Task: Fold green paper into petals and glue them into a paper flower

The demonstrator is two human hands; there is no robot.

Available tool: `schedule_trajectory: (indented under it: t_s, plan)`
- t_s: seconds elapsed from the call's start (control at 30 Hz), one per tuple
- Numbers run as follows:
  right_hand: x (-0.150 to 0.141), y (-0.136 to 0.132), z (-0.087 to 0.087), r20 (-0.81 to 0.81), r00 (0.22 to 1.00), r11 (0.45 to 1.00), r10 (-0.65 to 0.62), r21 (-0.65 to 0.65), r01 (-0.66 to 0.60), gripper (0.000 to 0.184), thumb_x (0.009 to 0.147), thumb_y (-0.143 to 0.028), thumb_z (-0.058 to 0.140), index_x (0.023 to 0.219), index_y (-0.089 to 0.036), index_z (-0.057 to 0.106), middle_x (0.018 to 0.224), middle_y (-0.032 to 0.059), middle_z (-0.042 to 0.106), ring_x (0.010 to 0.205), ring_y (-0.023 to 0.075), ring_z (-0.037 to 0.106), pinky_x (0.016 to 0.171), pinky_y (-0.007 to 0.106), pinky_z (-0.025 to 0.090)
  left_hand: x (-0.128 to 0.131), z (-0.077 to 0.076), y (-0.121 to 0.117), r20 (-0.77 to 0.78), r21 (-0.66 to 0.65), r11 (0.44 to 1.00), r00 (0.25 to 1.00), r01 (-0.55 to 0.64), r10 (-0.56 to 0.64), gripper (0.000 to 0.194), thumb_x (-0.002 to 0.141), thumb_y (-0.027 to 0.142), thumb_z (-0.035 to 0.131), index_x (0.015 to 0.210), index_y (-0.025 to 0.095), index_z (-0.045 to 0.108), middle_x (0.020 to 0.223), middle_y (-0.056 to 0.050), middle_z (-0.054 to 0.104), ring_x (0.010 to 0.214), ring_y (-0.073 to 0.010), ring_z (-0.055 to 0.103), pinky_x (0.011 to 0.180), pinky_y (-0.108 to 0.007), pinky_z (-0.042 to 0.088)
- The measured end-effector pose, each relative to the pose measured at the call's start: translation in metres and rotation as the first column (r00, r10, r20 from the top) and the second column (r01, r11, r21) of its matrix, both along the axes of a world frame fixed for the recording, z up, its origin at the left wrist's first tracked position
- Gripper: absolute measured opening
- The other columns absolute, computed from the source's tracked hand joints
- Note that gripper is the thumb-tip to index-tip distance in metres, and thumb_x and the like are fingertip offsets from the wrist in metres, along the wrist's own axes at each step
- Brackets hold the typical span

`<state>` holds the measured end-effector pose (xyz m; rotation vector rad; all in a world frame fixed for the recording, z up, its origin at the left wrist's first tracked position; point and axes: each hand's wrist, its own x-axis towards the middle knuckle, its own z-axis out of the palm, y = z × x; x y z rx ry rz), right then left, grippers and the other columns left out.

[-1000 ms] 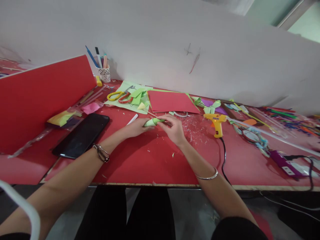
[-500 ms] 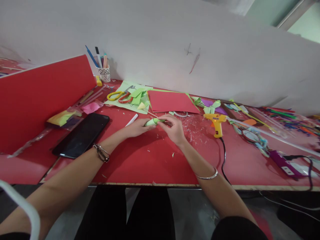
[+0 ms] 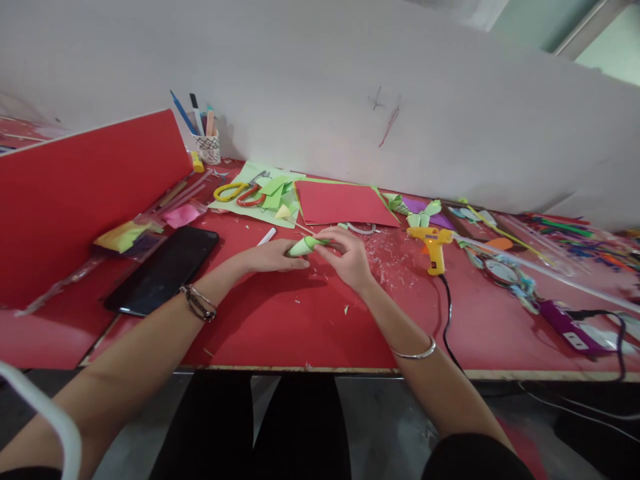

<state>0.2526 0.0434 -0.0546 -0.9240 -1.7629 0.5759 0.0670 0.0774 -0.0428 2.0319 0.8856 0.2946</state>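
Note:
A small roll of light and darker green paper (image 3: pixel 303 247) is between my hands above the red table. My right hand (image 3: pixel 349 259) pinches its right end between thumb and fingers. The roll's left end rests in my left hand (image 3: pixel 273 257), whose thumb lies apart below it; the fingertips are hidden behind the roll. Just beyond, a thin stick (image 3: pixel 303 229) slants up to a pale yellow paper tip (image 3: pixel 283 212). Whether the stick touches the roll I cannot tell. A white pen-like stick (image 3: pixel 267 236) lies behind my left hand.
Red paper sheets (image 3: pixel 347 203), scissors (image 3: pixel 250 195) and green scraps (image 3: pixel 277 192) lie at the back. A yellow glue gun (image 3: pixel 433 248) with its cord stands right, near a purple power strip (image 3: pixel 575 328). To the left are a black phone (image 3: pixel 165 270) and a pen cup (image 3: pixel 208 148).
My left thumb has come down off the green paper roll, and my left hand has shifted slightly left, showing more of the roll. My right hand keeps its pinch almost in place.

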Motion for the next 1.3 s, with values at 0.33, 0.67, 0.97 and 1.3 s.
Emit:
schedule_trajectory:
  t_s: [0.33,0.67,0.97,1.3]
  plan:
    - [-0.003,-0.009,0.010,0.133,0.991,0.995,0.008,0.093,-0.020,0.052,0.075,-0.025,0.061,0.123,-0.033,0.044,0.123,0.0038,0.050,0.111,0.0204,0.049,0.095,0.041,0.043,0.004,-0.014,0.004,0.224,0.065,0.998,0.975,-0.026,0.010,0.037,0.074,0.032,0.057,0.107,0.015,0.054,0.099,-0.004,0.062,0.087,-0.0174,0.056,0.077,-0.028,0.043]
    - [-0.007,0.006,-0.015,-0.068,0.998,0.958,0.011,-0.285,-0.030,0.031,0.074,-0.033,0.061,0.101,-0.019,0.056,0.096,0.0058,0.059,0.092,0.0153,0.058,0.085,0.034,0.048,0.016,-0.018,-0.007,0.280,0.078,0.985,0.951,-0.157,0.129,0.037,0.085,0.032,0.039,0.118,0.015,0.040,0.122,-0.010,0.050,0.115,-0.0194,0.043,0.094,-0.030,0.036]
    - [-0.014,0.001,-0.011,-0.287,0.951,0.860,0.114,-0.451,-0.239,0.035,0.071,-0.041,0.062,0.097,-0.019,0.057,0.082,0.0011,0.061,0.046,0.0083,0.054,0.047,0.027,0.051,0.032,-0.023,-0.023,0.275,0.059,0.961,0.930,-0.271,0.245,0.013,0.087,0.026,0.035,0.095,0.017,0.031,0.067,0.000,0.056,0.059,-0.0140,0.057,0.055,-0.026,0.044]
    - [-0.018,0.000,-0.015,-0.319,0.943,0.863,0.091,-0.447,-0.234,0.024,0.070,-0.040,0.063,0.086,-0.021,0.062,0.077,0.0005,0.066,0.068,0.0162,0.062,0.067,0.034,0.052,0.030,-0.017,-0.026,0.096,0.207,0.935,0.957,-0.289,0.275,0.017,0.083,0.015,0.032,0.092,0.015,0.046,0.052,0.002,0.055,0.043,-0.0127,0.054,0.048,-0.023,0.040]
